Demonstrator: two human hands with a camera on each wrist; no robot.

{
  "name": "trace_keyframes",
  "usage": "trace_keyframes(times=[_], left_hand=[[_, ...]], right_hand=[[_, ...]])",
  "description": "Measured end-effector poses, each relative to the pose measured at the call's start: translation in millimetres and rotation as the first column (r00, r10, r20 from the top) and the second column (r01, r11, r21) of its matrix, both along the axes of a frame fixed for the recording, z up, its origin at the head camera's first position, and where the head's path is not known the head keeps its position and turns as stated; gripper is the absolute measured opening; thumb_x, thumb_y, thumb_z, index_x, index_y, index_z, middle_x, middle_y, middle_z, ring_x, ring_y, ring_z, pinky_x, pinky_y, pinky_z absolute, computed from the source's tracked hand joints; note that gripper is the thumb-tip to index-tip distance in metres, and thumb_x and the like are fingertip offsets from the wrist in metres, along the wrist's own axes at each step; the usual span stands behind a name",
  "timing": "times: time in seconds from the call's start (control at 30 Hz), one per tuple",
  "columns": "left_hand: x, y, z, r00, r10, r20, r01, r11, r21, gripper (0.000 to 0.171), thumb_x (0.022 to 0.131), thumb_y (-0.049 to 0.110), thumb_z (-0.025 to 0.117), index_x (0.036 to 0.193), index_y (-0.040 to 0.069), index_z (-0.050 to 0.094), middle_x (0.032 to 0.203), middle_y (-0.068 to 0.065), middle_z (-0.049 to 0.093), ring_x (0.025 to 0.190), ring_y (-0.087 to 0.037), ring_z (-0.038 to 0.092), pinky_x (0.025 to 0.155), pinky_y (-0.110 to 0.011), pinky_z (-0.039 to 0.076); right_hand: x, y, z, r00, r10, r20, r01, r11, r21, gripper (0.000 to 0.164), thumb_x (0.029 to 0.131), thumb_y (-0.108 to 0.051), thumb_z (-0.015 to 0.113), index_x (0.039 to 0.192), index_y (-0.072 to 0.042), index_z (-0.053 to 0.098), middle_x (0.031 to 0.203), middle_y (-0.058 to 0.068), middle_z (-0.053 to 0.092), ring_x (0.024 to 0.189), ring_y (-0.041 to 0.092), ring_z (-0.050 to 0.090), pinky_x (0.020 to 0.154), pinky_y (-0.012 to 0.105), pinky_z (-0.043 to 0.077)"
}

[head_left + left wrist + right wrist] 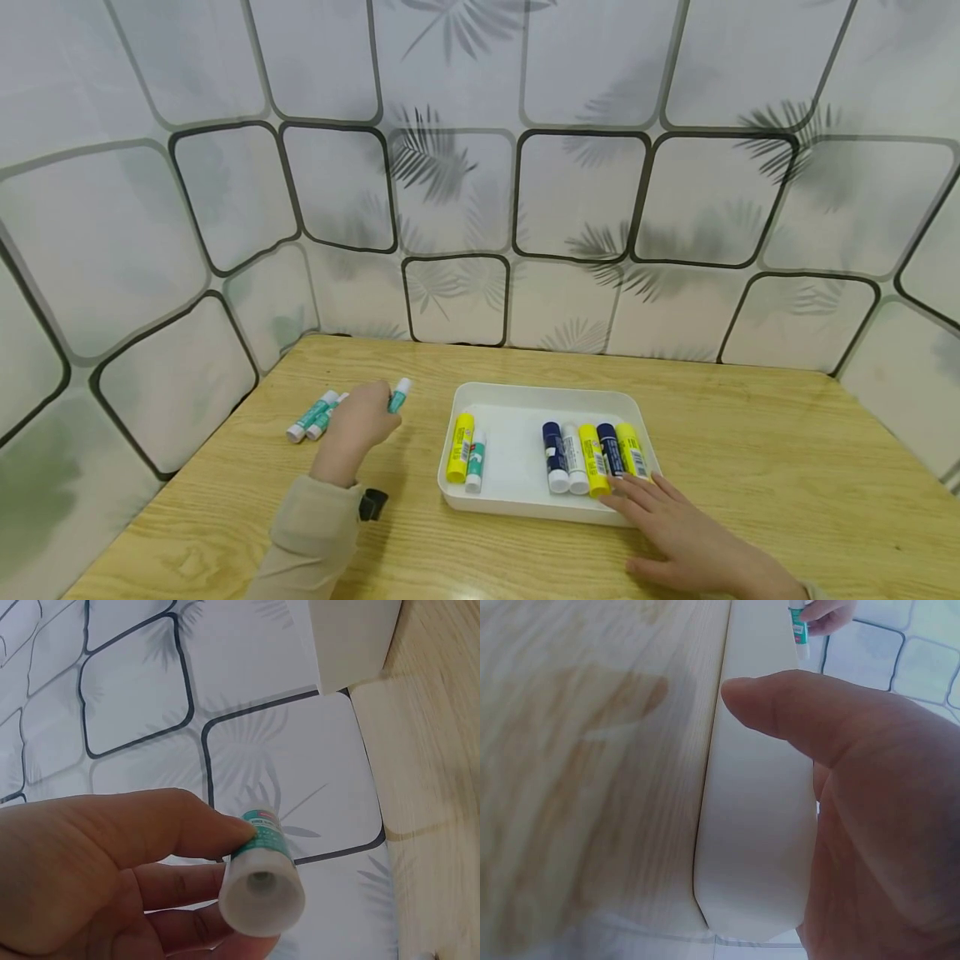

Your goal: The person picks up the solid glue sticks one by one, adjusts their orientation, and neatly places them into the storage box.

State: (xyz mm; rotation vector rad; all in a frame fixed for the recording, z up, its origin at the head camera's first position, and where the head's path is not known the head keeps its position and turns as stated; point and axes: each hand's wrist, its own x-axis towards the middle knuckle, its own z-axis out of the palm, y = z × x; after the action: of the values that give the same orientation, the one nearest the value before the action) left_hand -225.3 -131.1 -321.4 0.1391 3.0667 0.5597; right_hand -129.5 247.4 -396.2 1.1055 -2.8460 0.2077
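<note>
My left hand (pixel 362 423) pinches a small teal glue stick (pixel 400 395) with a white cap, raised left of the tray. In the left wrist view the thumb and fingers grip this glue stick (pixel 262 900), its white end facing the camera. Two similar teal glue sticks (pixel 306 417) lie on the table just beyond that hand, one partly hidden by it. My right hand (pixel 686 533) rests at the front right rim of a white tray (pixel 517 505), fingers extended over the edge. In the right wrist view its thumb lies along the tray's outer wall (pixel 757 825).
Inside the tray, a yellow glue stick (pixel 460 448) and a teal one (pixel 476 462) stand at the left. Several navy, white and yellow glue sticks (pixel 592 458) line up at the right. A patterned cloth (pixel 465 300) hangs behind the wooden table (pixel 780 450).
</note>
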Motion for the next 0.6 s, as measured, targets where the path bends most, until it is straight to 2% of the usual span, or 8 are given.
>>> trace_keyframes(times=[0.33,0.6], left_hand=[[5.1,9,3.5,0.999,-0.014,-0.039,0.015,1.0,0.016,0.009,0.08,0.008,0.06,0.08,0.003,0.052,0.067,-0.006,0.048,0.058,-0.018,0.043,0.049,-0.027,0.036],[11.0,19,6.3,0.995,-0.05,-0.089,0.048,0.999,-0.017,0.011,0.078,0.008,0.061,0.078,0.004,0.051,0.064,-0.005,0.047,0.056,-0.017,0.043,0.048,-0.026,0.036]], right_hand=[[0.5,-1,1.0,1.0,-0.006,0.021,0.006,1.0,-0.004,0.061,0.081,-0.047,0.056,0.13,-0.012,0.043,0.133,0.013,0.04,0.12,0.033,0.036,0.094,0.013,-0.018],[0.1,0,0.4,1.0,-0.004,0.021,0.004,1.0,-0.001,0.061,0.082,-0.047,0.055,0.13,-0.012,0.042,0.133,0.013,0.039,0.119,0.033,0.036,0.094,0.013,-0.018]])
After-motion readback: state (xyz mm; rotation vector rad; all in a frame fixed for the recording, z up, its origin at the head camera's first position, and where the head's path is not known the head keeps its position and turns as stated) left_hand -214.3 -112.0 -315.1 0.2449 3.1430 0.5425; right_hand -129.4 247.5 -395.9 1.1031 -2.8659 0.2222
